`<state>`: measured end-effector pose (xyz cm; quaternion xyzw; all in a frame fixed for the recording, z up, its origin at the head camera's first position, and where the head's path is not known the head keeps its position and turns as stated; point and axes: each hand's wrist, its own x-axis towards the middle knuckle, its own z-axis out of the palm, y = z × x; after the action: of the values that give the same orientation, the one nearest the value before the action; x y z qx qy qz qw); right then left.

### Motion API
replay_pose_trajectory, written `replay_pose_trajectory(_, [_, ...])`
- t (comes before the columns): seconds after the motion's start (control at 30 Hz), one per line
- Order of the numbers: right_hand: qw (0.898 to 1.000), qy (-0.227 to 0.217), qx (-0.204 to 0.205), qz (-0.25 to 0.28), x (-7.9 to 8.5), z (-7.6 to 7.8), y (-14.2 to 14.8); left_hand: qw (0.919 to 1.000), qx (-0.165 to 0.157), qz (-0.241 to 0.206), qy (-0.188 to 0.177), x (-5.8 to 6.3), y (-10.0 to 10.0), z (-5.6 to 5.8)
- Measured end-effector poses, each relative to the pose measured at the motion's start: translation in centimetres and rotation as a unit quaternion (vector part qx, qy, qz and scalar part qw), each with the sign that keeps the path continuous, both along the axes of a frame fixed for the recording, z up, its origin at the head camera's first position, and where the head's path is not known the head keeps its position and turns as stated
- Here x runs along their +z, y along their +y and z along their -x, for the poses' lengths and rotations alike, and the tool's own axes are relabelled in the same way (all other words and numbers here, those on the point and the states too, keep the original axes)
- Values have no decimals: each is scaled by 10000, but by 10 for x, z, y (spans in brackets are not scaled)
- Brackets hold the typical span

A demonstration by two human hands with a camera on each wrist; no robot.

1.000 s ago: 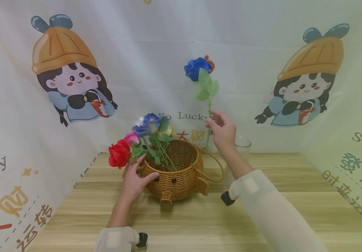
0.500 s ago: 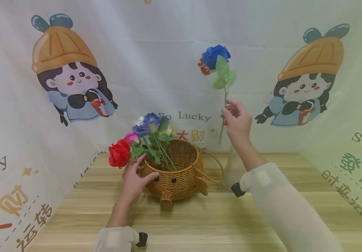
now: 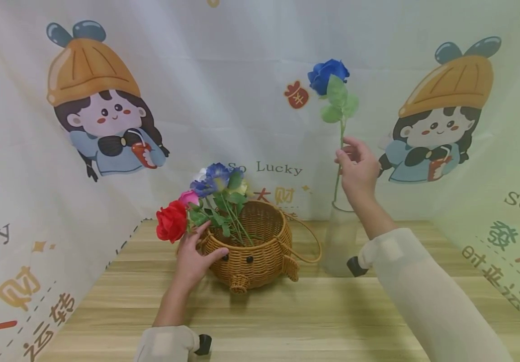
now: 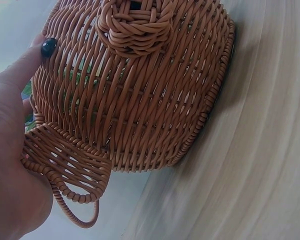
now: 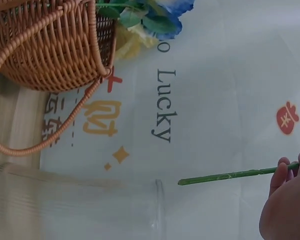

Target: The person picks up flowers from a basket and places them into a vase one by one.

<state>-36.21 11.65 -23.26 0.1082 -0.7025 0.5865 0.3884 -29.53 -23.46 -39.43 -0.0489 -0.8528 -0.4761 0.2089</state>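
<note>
My right hand [image 3: 360, 168] pinches the green stem of a blue artificial rose [image 3: 329, 76], held upright with its leaves near the bloom. In the right wrist view the stem's cut end [image 5: 182, 182] sits just above the mouth of a clear glass vase [image 3: 339, 246]. On the left, my left hand [image 3: 196, 256] grips the rim of a pig-faced wicker basket [image 3: 260, 266], thumb on the front beside an eye. The left wrist view shows the basket's woven ear [image 4: 70, 165] against the palm. Several flowers lean over the basket's left side, a red rose [image 3: 171, 221] lowest.
The basket's looped handle [image 3: 310, 259] sticks out right toward the vase. Both stand on a wood-grain table [image 3: 264, 327]. A printed white cloth [image 3: 242, 75] hangs behind and at both sides. Blue-violet flowers [image 3: 217, 177] and a pink one [image 3: 189, 197] rise from the basket.
My right hand has carried the blue rose rightward and up from beside the basket, bringing its stem end over the vase's mouth. The left hand and basket have stayed in place.
</note>
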Motion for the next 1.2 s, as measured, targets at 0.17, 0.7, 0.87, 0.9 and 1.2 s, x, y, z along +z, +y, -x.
replay_pose_trajectory(0.17, [9997, 13, -229, -81, -8, 2, 8, 10000, 37, 62, -23, 1, 0, -1])
replay_pose_trajectory(0.7, [9963, -156, -720, -447, -48, 1, 23, 10000, -15, 14, 60, 0, 0, 0])
replay_pose_trajectory(0.87, [9934, -183, -889, -701, -60, 1, 26, 10000, -52, -3, 38, -1, 0, 0])
replay_pose_trajectory(0.9, [9926, -151, -930, -761, -62, 1, 26, 10000, -59, -11, 46, 0, 0, 0])
replay_pose_trajectory(1.2, [9860, 262, -1181, -1152, -75, -1, 30, 9999, -49, 36, 80, 0, -1, 0])
